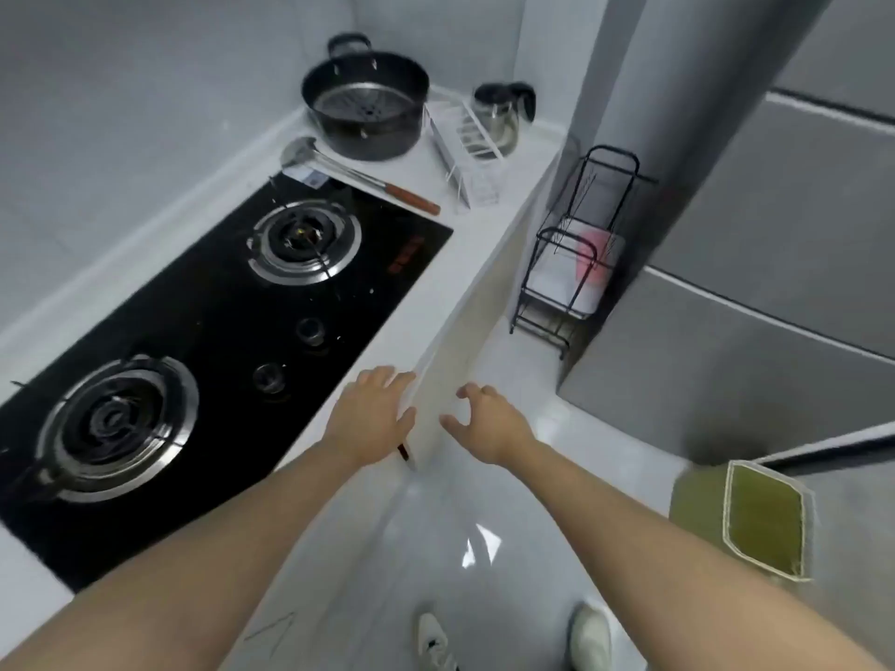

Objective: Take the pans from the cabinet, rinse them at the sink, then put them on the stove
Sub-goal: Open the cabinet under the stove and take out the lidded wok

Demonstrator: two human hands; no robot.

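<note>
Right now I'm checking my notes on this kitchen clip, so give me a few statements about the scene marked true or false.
1. Both burners on the stove are bare. True.
2. The black pot stands on the near burner. False: it stands on the counter beyond the stove.
3. The left hand rests on the top edge of the cabinet door. True.
4. The right hand grips a pan. False: it holds nothing, fingers loosely curled beside the door.
5. A ladle lies in the pot. False: it lies on the counter.

Two burners [304,242] on one stove [203,360] — two knobs [310,327]. One pot [365,101], one ladle [339,169], one glass jug [501,113], one white rack [462,152], one black wire rack [576,254] — two hands [370,411], two shoes [436,644].
</note>
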